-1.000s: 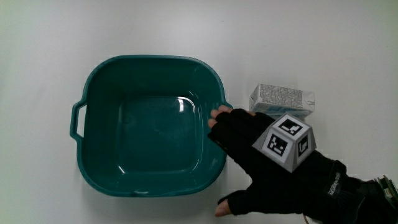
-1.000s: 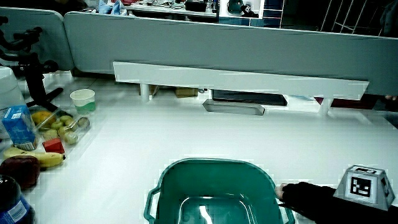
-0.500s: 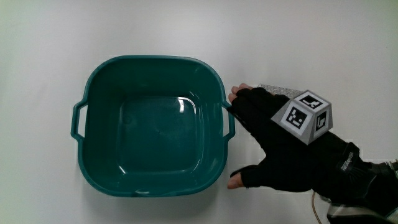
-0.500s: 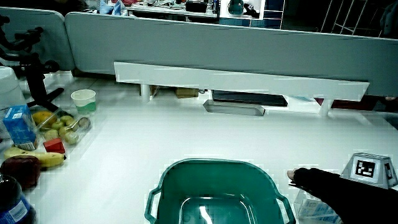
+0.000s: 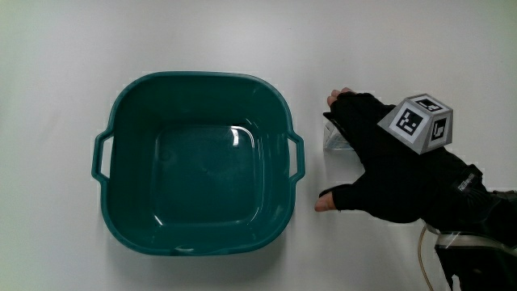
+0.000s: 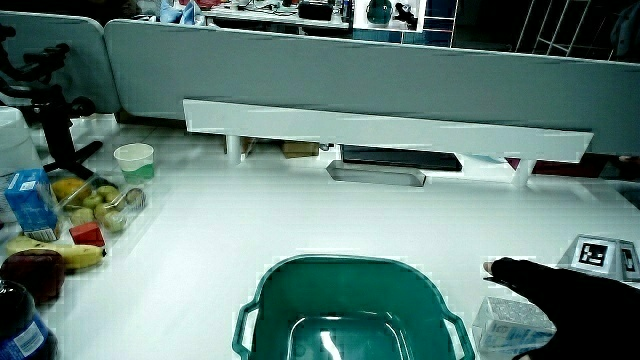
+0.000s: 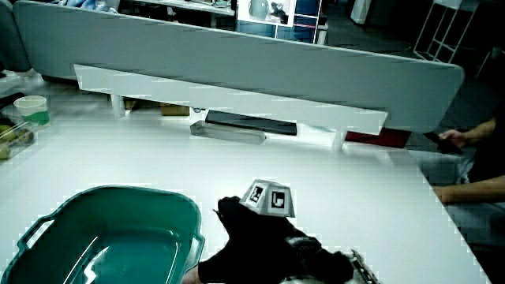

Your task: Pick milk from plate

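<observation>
Closing in on milk carton (image 5: 335, 139) just beside teal basin (image 5: 196, 162), hand (image 5: 380, 174) lying over carton, grip spread, holding nothing yet; next, likely curling fingers around it.

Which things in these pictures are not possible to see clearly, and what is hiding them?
- Milk carton: in the main view the hand covers most of it; only a corner shows beside the teal basin.
- The grasp: from no view is it clear whether the hand has closed on the carton.
- Carton in a side view: its print is too small to read.
- Forearm: cut off by the edge in the main view.
</observation>
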Demonstrator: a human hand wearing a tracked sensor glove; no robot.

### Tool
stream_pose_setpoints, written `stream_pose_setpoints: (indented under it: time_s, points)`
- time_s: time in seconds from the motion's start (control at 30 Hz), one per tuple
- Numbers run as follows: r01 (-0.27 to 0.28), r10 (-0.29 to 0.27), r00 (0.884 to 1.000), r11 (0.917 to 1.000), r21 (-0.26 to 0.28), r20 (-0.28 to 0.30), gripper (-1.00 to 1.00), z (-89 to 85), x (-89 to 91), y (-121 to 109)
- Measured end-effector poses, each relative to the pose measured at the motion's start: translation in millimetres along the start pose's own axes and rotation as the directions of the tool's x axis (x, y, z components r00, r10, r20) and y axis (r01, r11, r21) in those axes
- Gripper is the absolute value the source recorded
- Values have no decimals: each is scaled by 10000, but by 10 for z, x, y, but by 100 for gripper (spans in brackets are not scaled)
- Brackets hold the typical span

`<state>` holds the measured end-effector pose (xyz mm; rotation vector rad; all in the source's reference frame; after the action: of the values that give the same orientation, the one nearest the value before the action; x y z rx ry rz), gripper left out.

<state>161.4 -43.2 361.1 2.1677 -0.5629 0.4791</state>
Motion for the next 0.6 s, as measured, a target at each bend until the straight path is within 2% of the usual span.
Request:
stream_pose_setpoints:
  time_s: [0.07,0.23,0.33,0.53,0.6]
  points:
    - [253,-254,9995,9997,50,160,0,-3,63,22]
    - [579,-580,9982,9983,-47,-120,0,11,209,71]
    - [826,-827,9965,9966,-65,-94,0,33,270,91]
    - [1428,-1436,9890,9895,-225,-369,0,25,467,154]
    - [1694,-1701,9850,9852,-245,-289,0,3,558,196]
